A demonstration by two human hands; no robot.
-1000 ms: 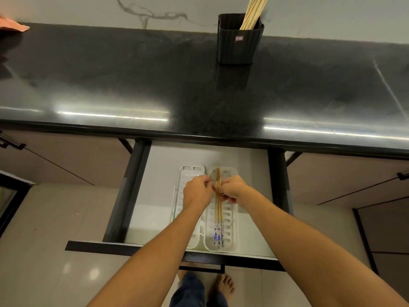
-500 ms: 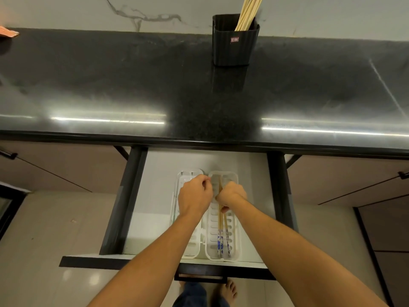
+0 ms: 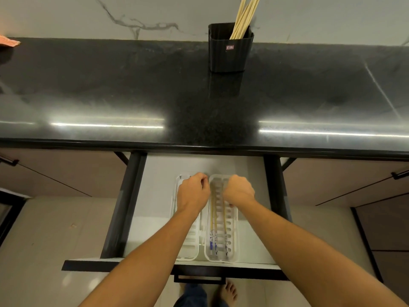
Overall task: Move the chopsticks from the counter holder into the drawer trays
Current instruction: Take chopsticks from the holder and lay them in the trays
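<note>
Several wooden chopsticks with blue patterned ends (image 3: 215, 220) lie lengthwise in the right white slotted tray (image 3: 233, 235) of the open drawer. My right hand (image 3: 240, 190) is curled over that tray's upper part, and one chopstick's top end runs under its fingers. My left hand (image 3: 193, 191) is curled over the top of the left white tray (image 3: 190, 247), just beside the chopsticks' tips, with nothing seen in it. More plain chopsticks (image 3: 243, 16) stand in the black holder (image 3: 230, 49) at the back of the counter.
The black counter (image 3: 132, 89) overhangs the drawer's back. The drawer's black sides (image 3: 124, 207) and front panel with handle (image 3: 199, 279) frame the trays. Bare drawer floor (image 3: 157, 196) lies left of the trays. My feet (image 3: 228, 293) are on the floor below. An orange cloth (image 3: 8, 42) lies far left.
The chopsticks held between both hands have gone down into the right tray and spread apart. My hands have moved apart, the left over the left tray, the right staying over the right tray.
</note>
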